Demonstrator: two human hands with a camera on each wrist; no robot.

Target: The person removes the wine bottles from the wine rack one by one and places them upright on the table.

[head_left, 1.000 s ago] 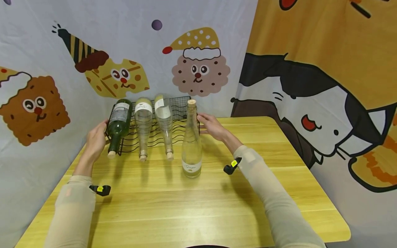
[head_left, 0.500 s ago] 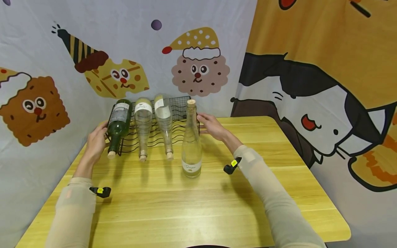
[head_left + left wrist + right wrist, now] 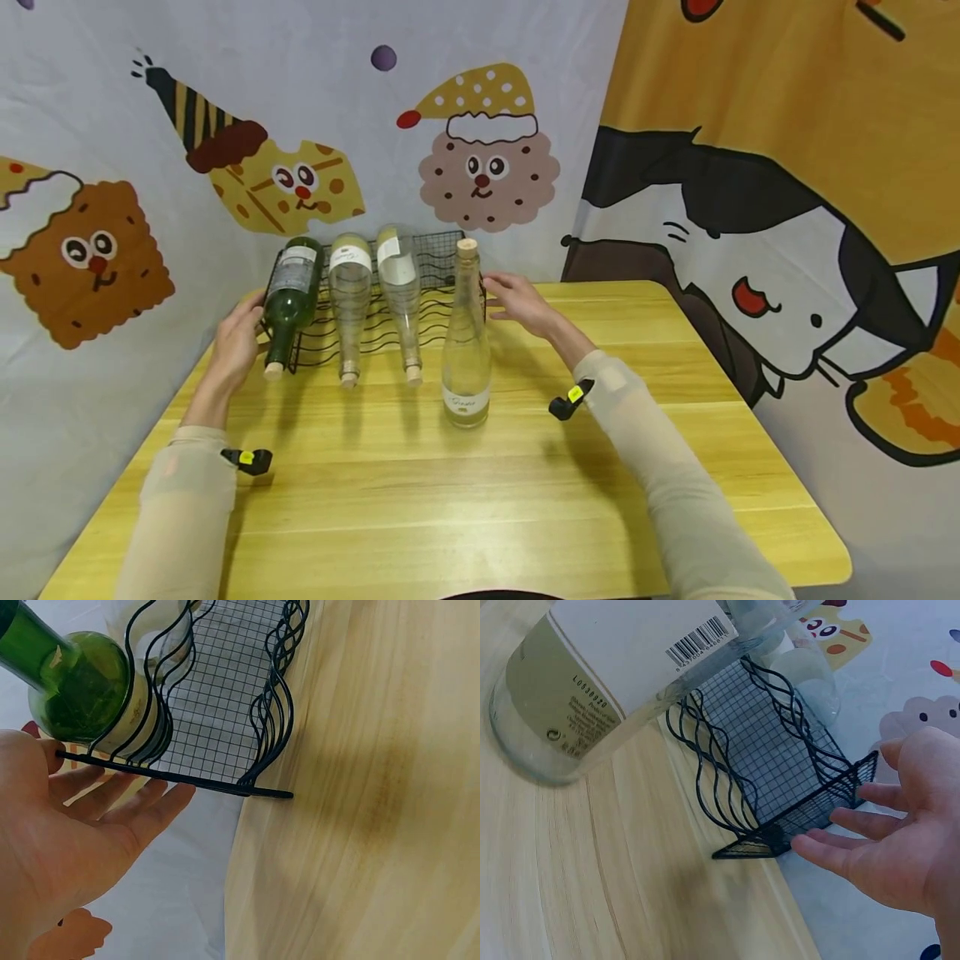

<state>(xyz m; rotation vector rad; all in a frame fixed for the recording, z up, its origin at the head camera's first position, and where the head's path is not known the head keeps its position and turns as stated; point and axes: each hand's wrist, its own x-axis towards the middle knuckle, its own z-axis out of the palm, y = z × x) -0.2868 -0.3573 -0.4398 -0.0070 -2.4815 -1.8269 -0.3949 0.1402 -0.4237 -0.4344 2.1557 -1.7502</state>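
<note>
Rack [image 3: 438, 260] between hands [image 3: 235, 340] [image 3: 522, 305], head view only

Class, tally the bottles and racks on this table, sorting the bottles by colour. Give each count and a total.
Green bottle: 1
Clear bottles: 3
Rack: 1
Total: 5

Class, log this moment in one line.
left hand: at left end of rack; right hand: at right end; three bottles: lying on rack; fourth bottle: upright on table
</note>
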